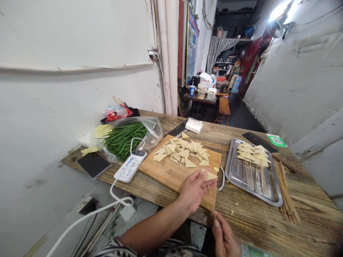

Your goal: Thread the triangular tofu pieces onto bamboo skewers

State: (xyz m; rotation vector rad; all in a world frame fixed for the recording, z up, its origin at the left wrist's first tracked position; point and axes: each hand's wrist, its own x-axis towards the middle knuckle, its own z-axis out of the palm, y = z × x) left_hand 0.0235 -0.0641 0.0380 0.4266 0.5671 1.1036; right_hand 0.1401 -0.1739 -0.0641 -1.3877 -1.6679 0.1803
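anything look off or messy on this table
A phone and a power bank lie right by the cutting board, close to the food, and the phone overhangs the table edge. One loose tofu piece sits apart from the pile.

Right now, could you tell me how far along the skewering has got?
Done: several finished skewers lie on the metal tray. In hand: the left hand holds one tofu triangle while the right hand pushes a bamboo stick in. Left: a pile of triangles on the cutting board.
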